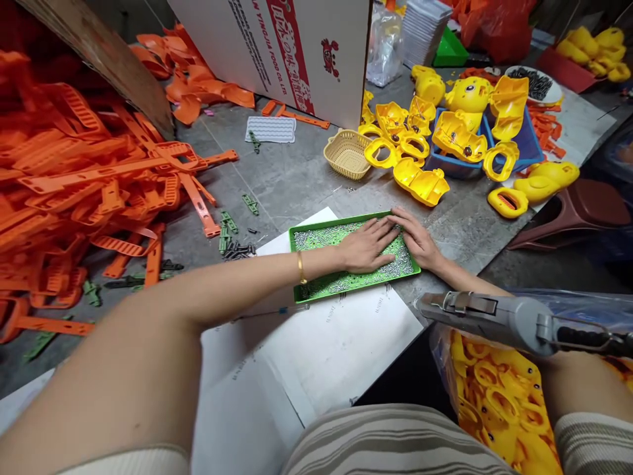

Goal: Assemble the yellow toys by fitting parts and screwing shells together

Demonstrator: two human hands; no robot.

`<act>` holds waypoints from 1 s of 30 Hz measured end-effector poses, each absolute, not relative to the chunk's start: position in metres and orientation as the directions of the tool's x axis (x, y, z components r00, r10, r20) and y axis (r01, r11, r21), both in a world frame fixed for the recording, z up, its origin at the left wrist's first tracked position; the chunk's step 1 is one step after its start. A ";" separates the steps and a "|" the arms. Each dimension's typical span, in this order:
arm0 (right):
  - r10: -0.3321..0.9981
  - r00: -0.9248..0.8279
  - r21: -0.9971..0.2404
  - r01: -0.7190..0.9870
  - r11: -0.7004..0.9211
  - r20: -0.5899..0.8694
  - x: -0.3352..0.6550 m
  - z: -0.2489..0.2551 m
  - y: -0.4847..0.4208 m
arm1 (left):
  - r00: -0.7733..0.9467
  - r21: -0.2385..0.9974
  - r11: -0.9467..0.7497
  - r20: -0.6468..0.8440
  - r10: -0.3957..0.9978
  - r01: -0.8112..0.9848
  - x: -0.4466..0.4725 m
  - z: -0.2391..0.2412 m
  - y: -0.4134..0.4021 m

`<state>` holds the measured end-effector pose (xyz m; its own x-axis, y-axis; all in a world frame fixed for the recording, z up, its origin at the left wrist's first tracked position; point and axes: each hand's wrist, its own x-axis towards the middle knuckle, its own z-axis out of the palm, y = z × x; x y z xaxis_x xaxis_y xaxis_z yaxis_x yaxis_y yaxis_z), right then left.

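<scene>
Sprawling orange pile (74, 185): a heap of long ribbed plastic strips, filling the nine o'clock side of the view.
Green clips (228, 224): small dark-green pieces scattered on the grey floor, at nine o'clock of the tray, beside the pile's edge.
White box (277, 46): a carton with red print, standing at twelve o'clock.
White sheets (336, 349): paper spread under the tray, running on toward six o'clock.
Bracelet (301, 267): a thin gold band on the left wrist.
Green tray (302, 295): shallow and rectangular, at the centre of the view on the sheets.
Screws (321, 237): small silvery ones, covering the tray's floor.
Basket (347, 154): a beige woven one, at twelve o'clock of the tray.
Left hand (366, 247): palm down, fingers straight, pressed flat on the screws.
Right hand (418, 241): also flat with fingers stretched out, on the tray's three o'clock end, fingertips meeting the left hand's.
Yellow shells (420, 181): duck-shaped toy halves, heaped at one o'clock.
Power screwdriver (494, 315): grey, lying across the lap at four o'clock.
Bag (499, 396): clear plastic, full of yellow parts, at five o'clock.
Brown stool (578, 211): tipped over at three o'clock.
</scene>
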<state>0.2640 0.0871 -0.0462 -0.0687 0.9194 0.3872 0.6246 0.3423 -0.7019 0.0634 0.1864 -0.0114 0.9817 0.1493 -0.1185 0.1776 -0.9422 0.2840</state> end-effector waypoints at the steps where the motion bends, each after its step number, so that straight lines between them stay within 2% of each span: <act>1: 0.920 -0.071 -0.703 0.624 0.342 0.385 0.264 -0.046 0.087 | 0.979 0.283 -0.939 -0.108 0.173 0.197 0.067 -0.011 0.180; 3: 0.923 -0.071 -0.705 0.625 0.336 0.378 0.264 -0.046 0.087 | 0.986 0.304 -0.940 -0.116 0.122 0.152 0.067 -0.011 0.171; 7: 0.924 -0.075 -0.707 0.623 0.336 0.374 0.265 -0.046 0.088 | 0.967 0.395 -0.904 -0.119 -0.227 -0.163 0.051 -0.011 0.183; 9: 0.923 -0.079 -0.710 0.615 0.343 0.377 0.264 -0.046 0.087 | 0.949 0.388 -0.889 -0.094 -0.300 -0.242 0.050 -0.012 0.191; 10: 0.922 -0.078 -0.714 0.610 0.344 0.379 0.263 -0.046 0.085 | 0.956 0.370 -0.901 -0.093 -0.280 -0.228 0.052 -0.012 0.192; 15: 0.931 -0.057 -0.731 0.602 0.321 0.362 0.265 -0.062 0.077 | 0.995 0.236 -0.971 -0.101 0.016 0.040 0.049 -0.011 0.182; 20: 0.902 -0.075 -0.703 0.600 0.382 0.425 0.271 -0.102 0.090 | 0.978 0.110 -0.982 -0.120 -0.169 -0.156 0.035 -0.014 0.177; 22: 0.889 -0.072 -0.691 0.602 0.400 0.453 0.272 -0.106 0.095 | 0.981 0.075 -0.987 -0.121 -0.149 -0.141 0.044 -0.016 0.177; 26: 0.893 -0.035 -0.691 0.620 0.372 0.449 0.271 -0.087 0.090 | 0.990 0.152 -0.988 -0.137 -0.046 -0.025 0.045 -0.011 0.174; 28: 0.898 -0.045 -0.698 0.613 0.371 0.437 0.269 -0.073 0.088 | 0.978 0.244 -0.967 -0.170 -0.123 -0.079 0.027 -0.006 0.180; 30: 0.901 -0.043 -0.708 0.603 0.368 0.431 0.268 -0.063 0.090 | 0.978 0.275 -0.960 -0.182 -0.106 -0.053 0.012 -0.004 0.193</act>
<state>0.2677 0.0895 -0.0632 -0.0431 0.9011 0.4314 0.6025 0.3679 -0.7082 0.0119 0.1929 -0.0037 0.9776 -0.1057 -0.1819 -0.0528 -0.9601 0.2746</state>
